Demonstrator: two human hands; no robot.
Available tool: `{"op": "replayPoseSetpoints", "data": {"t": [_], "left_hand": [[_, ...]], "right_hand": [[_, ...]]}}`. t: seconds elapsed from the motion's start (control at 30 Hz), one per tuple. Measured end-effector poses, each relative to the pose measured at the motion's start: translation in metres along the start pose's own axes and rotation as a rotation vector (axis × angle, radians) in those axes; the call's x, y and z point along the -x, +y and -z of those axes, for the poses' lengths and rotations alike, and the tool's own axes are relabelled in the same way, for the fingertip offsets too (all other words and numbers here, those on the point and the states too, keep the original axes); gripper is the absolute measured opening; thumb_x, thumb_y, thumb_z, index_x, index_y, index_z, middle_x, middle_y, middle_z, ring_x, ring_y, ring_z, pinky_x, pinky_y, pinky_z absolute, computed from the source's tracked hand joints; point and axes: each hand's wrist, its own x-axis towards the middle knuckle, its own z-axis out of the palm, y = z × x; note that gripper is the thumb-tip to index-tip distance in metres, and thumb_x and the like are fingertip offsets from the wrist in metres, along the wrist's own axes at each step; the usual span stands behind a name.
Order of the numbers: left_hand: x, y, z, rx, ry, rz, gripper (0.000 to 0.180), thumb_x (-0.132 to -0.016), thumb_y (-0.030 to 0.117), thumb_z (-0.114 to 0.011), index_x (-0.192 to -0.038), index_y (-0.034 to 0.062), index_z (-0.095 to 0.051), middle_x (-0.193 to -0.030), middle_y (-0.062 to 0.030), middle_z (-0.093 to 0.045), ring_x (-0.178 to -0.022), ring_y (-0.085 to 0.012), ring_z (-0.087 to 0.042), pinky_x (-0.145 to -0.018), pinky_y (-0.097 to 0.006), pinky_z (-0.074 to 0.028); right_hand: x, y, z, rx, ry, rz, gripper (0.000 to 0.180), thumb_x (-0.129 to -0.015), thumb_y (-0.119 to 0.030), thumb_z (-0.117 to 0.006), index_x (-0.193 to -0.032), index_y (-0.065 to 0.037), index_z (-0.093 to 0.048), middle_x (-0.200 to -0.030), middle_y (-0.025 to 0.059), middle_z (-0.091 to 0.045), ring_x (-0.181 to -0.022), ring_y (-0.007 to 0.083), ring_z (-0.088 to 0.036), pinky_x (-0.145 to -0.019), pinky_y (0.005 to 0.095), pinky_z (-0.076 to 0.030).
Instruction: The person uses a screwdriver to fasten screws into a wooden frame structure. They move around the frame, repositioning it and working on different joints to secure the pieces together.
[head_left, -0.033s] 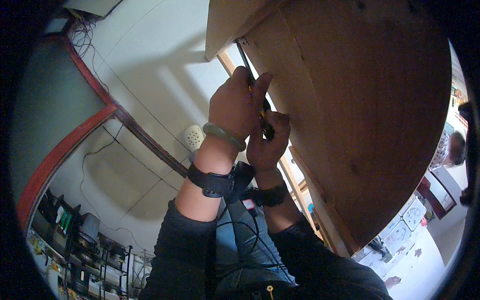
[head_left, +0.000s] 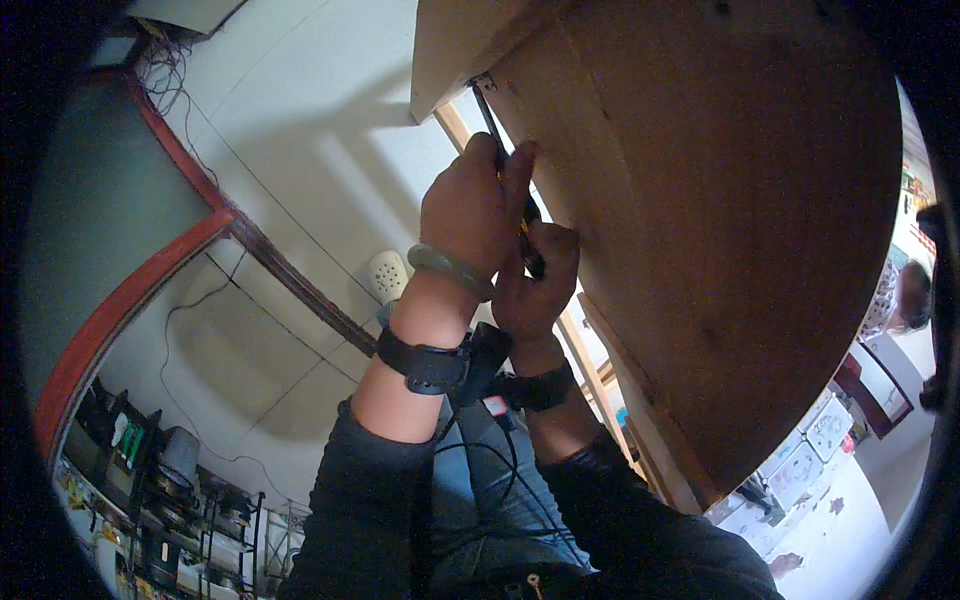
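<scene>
A long screwdriver (head_left: pixel 487 112) with a dark shaft and a black and yellow handle slants up to a small metal fitting (head_left: pixel 486 82). That fitting sits in the corner where a large brown wooden panel (head_left: pixel 700 220) meets a lighter board (head_left: pixel 445 60). My left hand (head_left: pixel 465 210), with a pale green bangle at the wrist, is closed round the upper part of the screwdriver. Lower down, my right hand (head_left: pixel 540 285) grips the end of its handle. The tip appears to meet the fitting; the screw itself is too small to make out.
Black straps with cables are on both wrists. A red-edged frame (head_left: pixel 135 290) stands at left on the tiled floor (head_left: pixel 290 270), near a white clog (head_left: pixel 387 276). A cluttered black rack (head_left: pixel 190 500) is at lower left. Another person (head_left: pixel 895 300) is at far right.
My hands have shifted very slightly on the screwdriver, with the left thumb a little further left. The screwdriver's tip stays at the corner fitting.
</scene>
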Motion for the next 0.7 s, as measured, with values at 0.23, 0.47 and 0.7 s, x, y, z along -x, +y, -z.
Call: {"op": "replayPoseSetpoints", "data": {"t": [0.23,0.47,0.7], "left_hand": [[-0.009,-0.022,-0.015,0.244,0.041,-0.128,0.031,-0.091,0.028,-0.041,-0.077,0.0015,-0.047,-0.066,-0.0174,-0.058,-0.063,-0.0373,-0.057,-0.056,-0.043,-0.045],[-0.017,-0.024,-0.017,0.625,-0.014,-0.189,0.034,-0.094,0.028,-0.036,-0.088,-0.0007,-0.054,-0.074,-0.0163,-0.060,-0.066,-0.0286,-0.058,-0.061,-0.035,-0.046],[-0.013,-0.007,0.003,0.000,0.061,0.027,0.035,-0.089,0.034,-0.044,-0.075,0.0025,-0.052,-0.068,-0.0184,-0.060,-0.067,-0.0380,-0.059,-0.060,-0.045,-0.045]], "right_hand": [[-0.002,-0.013,0.013,-0.991,-0.126,-1.233,0.040,-0.092,-0.040,-0.043,-0.117,-0.008,-0.044,-0.063,0.0008,-0.047,-0.046,0.0069,-0.040,-0.044,0.0192,-0.034],[-0.006,-0.003,0.027,-1.670,-0.139,-1.193,0.032,-0.091,-0.036,-0.046,-0.109,-0.010,-0.046,-0.067,-0.0010,-0.043,-0.054,0.0050,-0.037,-0.047,0.0201,-0.031],[0.013,-0.006,-0.006,-0.181,0.053,-0.385,0.038,-0.085,-0.027,-0.059,-0.110,-0.003,-0.043,-0.091,0.0098,-0.046,-0.081,0.0180,-0.048,-0.073,0.0304,-0.041]]}}
